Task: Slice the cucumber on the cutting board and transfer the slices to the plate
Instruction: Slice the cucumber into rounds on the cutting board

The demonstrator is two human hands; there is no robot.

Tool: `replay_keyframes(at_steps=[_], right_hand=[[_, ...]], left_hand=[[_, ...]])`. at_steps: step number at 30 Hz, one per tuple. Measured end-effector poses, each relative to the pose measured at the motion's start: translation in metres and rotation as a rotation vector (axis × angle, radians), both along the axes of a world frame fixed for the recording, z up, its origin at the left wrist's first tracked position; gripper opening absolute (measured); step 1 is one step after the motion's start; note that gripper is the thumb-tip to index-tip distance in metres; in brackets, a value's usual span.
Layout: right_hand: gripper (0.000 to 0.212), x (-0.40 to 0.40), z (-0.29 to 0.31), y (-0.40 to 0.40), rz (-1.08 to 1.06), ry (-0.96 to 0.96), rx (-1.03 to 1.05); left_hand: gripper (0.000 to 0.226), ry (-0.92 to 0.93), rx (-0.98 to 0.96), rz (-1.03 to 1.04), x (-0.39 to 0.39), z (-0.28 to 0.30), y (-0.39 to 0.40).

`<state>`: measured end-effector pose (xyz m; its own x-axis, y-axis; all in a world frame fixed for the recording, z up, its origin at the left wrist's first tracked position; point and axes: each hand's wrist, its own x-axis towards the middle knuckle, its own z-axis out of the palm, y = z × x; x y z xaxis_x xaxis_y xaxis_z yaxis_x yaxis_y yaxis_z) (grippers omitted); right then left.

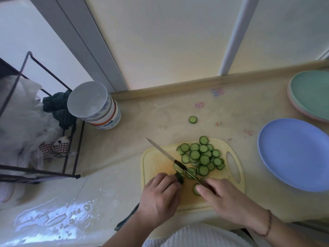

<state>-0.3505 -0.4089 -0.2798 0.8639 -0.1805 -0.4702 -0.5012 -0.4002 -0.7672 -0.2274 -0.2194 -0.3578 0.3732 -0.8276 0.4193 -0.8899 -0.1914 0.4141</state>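
A pale yellow cutting board (156, 157) lies on the counter in front of me. A heap of several round cucumber slices (201, 155) covers its far right part. My left hand (160, 196) pins a short dark cucumber stub (179, 172) to the board. My right hand (226, 198) grips a knife (161, 150) by the handle, and the blade crosses the stub with its tip pointing far left. One slice (196, 189) lies by my right thumb. A single slice (192, 119) sits on the counter beyond the board. The blue plate (293, 154) stands to the right, bare.
A green plate stacked on a pink one (309, 93) sits at the far right. A stack of bowls (99, 107) stands at the far left of the counter by a black wire rack (44, 122) with bags. Water pools (53, 220) lie near the left front.
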Motion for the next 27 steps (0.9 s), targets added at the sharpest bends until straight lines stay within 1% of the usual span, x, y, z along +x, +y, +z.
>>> replay_keyframes(at_steps=[3,6,10,13,15,18,21,23,27], right_hand=[[0.043,0.011,0.004,-0.002,0.123,0.0,-0.253],[0.045,0.023,-0.003,-0.001,0.231,-0.018,-0.452],[0.05,0.036,-0.014,0.002,0.299,-0.055,-0.572],[0.048,0.043,-0.014,0.005,0.333,-0.058,-0.609],[0.046,0.046,-0.013,0.007,0.351,-0.052,-0.616],[0.048,0.047,-0.013,0.006,0.38,-0.046,-0.635],[0.049,0.046,-0.014,0.006,0.404,-0.039,-0.657],[0.049,0.044,-0.013,0.005,0.418,-0.043,-0.666],[0.049,0.044,-0.012,0.004,0.44,-0.044,-0.681]], left_hand=[[0.023,-0.036,-0.089,-0.05,0.001,0.0,0.005],[0.025,-0.098,-0.141,-0.058,0.0,0.005,0.007],[0.023,-0.122,-0.152,0.019,0.009,0.015,-0.001],[0.021,-0.099,-0.054,0.008,0.028,0.016,-0.005],[0.023,-0.048,0.021,-0.016,0.038,0.014,-0.003],[0.03,0.078,0.145,-0.041,0.048,0.016,0.0],[0.034,0.266,0.257,-0.056,0.059,0.02,-0.001],[0.029,0.367,0.286,-0.048,0.068,0.023,-0.002],[0.012,0.427,0.347,0.001,0.081,0.03,-0.014]])
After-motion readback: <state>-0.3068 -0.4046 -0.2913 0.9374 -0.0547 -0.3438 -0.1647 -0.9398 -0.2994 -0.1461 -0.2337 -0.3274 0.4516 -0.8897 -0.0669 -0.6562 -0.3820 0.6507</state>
